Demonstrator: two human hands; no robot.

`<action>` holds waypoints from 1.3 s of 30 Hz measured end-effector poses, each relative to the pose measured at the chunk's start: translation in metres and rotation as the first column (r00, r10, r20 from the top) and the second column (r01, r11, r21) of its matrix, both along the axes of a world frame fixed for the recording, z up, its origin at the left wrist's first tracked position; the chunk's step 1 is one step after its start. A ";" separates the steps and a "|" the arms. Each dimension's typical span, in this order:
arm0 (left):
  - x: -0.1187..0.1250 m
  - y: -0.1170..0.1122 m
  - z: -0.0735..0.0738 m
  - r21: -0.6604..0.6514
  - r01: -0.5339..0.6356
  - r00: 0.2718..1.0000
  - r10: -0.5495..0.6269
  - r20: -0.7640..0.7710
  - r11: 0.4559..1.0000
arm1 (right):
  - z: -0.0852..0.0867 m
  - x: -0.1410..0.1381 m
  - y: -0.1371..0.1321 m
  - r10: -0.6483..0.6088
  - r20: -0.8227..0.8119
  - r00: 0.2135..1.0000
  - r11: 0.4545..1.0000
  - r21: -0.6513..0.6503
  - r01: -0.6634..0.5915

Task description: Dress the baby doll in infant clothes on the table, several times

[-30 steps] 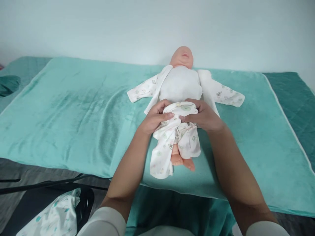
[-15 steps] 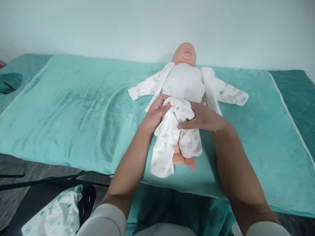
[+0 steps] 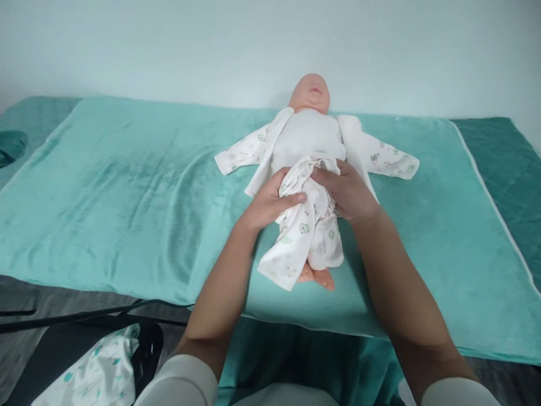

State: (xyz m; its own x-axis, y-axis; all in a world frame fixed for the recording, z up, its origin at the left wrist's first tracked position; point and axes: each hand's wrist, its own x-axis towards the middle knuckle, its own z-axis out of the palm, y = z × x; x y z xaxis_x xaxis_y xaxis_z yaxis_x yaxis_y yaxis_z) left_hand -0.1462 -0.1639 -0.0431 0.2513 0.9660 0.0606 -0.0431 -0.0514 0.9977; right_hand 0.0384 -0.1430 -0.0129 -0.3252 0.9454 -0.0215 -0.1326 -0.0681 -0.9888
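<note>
A baby doll (image 3: 310, 93) lies on its back, head toward the wall, on the green padded table. Its torso is white, and an open printed jacket (image 3: 243, 151) spreads out at both sides with the sleeves apart. White printed baby trousers (image 3: 302, 225) lie bunched over its hips and legs, with the feet (image 3: 316, 276) showing below the hems. My left hand (image 3: 274, 200) grips the trousers at the left side, thumb on top. My right hand (image 3: 349, 189) is closed on the waistband at the right, its thumb at the gathered cloth.
The green velvety cover (image 3: 127, 197) spreads across the table, with a darker green layer (image 3: 502, 180) at the right end. A white cloth with green marks (image 3: 99, 372) lies on a black chair (image 3: 46, 349) at lower left. A pale wall (image 3: 169, 51) stands behind.
Both hands have shifted up the trousers' waistband; the right hand has moved its thumb up to the gathered waist. The waistband now sits higher toward the doll's belly, and the left trouser leg has risen.
</note>
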 end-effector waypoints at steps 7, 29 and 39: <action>-0.002 0.002 -0.014 0.012 -0.167 0.984 0.166 0.064 0.986 | 0.014 0.007 -0.003 0.268 0.296 0.917 0.947 0.095 -0.307; 0.000 -0.001 0.002 -0.016 0.069 0.976 -0.064 0.206 0.997 | 0.001 0.006 -0.002 0.056 -0.041 0.998 0.995 0.086 -0.053; 0.004 -0.004 -0.003 -0.093 -0.012 0.947 0.041 0.318 0.996 | 0.002 0.008 -0.001 0.125 0.113 0.986 0.983 0.118 -0.138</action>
